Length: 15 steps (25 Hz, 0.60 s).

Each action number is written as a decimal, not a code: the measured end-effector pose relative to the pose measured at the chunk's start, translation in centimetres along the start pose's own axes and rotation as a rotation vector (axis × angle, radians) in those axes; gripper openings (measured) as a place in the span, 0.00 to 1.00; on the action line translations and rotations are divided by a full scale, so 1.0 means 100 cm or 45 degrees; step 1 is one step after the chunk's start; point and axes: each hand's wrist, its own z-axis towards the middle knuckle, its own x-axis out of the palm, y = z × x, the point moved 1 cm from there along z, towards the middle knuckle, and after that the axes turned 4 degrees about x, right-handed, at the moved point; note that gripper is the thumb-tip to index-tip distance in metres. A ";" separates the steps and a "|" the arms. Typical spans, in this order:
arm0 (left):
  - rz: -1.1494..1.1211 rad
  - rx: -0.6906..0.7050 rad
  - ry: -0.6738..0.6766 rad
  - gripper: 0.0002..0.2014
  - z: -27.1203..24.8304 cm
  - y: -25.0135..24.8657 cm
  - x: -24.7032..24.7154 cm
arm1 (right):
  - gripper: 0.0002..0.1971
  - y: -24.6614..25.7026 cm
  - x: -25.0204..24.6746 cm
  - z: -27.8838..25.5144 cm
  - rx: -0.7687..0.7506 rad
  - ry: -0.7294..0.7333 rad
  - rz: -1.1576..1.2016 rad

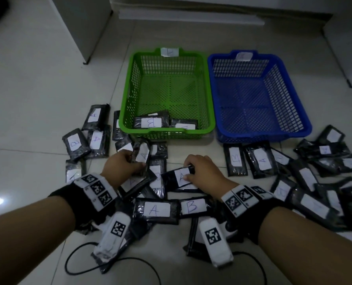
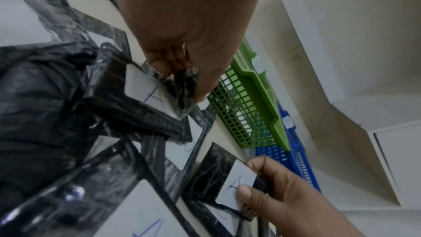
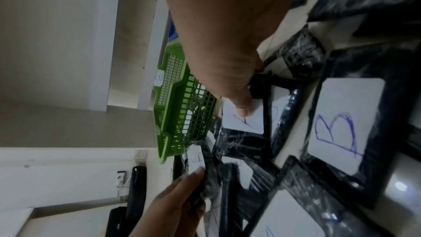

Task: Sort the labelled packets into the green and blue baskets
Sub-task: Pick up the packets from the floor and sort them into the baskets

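Black packets with white letter labels lie scattered on the tiled floor. My left hand (image 1: 123, 163) pinches the edge of a packet marked A (image 1: 142, 155), tilted up off the pile; the same packet marked A (image 2: 157, 95) shows in the left wrist view. My right hand (image 1: 201, 171) grips another packet marked A (image 1: 181, 177), thumb on its label and fingers curled over its far edge, as the right wrist view of that packet (image 3: 243, 120) confirms. The green basket (image 1: 209, 112) holds packets, one marked B (image 1: 151, 122). The blue basket (image 1: 306, 124) beside it holds none.
More packets spread left (image 1: 75, 145) and right (image 1: 262, 160) of my hands and below them, one marked B (image 1: 192, 206). Both baskets carry a paper tag on the far rim. White furniture stands at the back left and right. A black cable (image 1: 117, 262) loops near my wrists.
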 end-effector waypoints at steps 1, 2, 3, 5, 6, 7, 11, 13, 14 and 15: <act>-0.032 -0.016 0.031 0.18 -0.002 0.001 -0.002 | 0.11 -0.002 -0.007 -0.001 0.009 0.029 0.097; -0.088 -0.039 0.058 0.17 -0.005 0.000 -0.006 | 0.10 -0.004 -0.015 -0.001 0.018 0.047 0.177; -0.151 -0.063 0.089 0.17 -0.011 -0.002 -0.010 | 0.10 -0.004 -0.024 -0.002 0.022 0.054 0.226; -0.206 -0.074 0.175 0.13 -0.025 -0.018 -0.018 | 0.11 -0.004 -0.049 -0.003 0.013 0.073 0.257; -0.218 -0.048 0.236 0.10 -0.033 -0.031 -0.022 | 0.12 -0.005 -0.067 -0.004 0.004 0.085 0.262; -0.225 -0.015 0.296 0.09 -0.039 -0.050 -0.027 | 0.13 -0.009 -0.088 -0.005 -0.009 0.098 0.252; -0.211 0.208 0.397 0.11 -0.036 -0.131 -0.026 | 0.08 -0.039 -0.183 -0.008 0.003 0.002 0.150; -0.246 0.301 0.346 0.13 -0.020 -0.177 -0.005 | 0.05 -0.068 -0.220 -0.002 0.071 -0.181 0.233; -0.262 0.359 0.291 0.15 -0.009 -0.194 0.010 | 0.05 -0.082 -0.228 0.004 0.111 -0.279 0.317; -0.254 0.414 0.226 0.17 0.002 -0.211 0.028 | 0.06 -0.098 -0.233 0.012 0.148 -0.373 0.390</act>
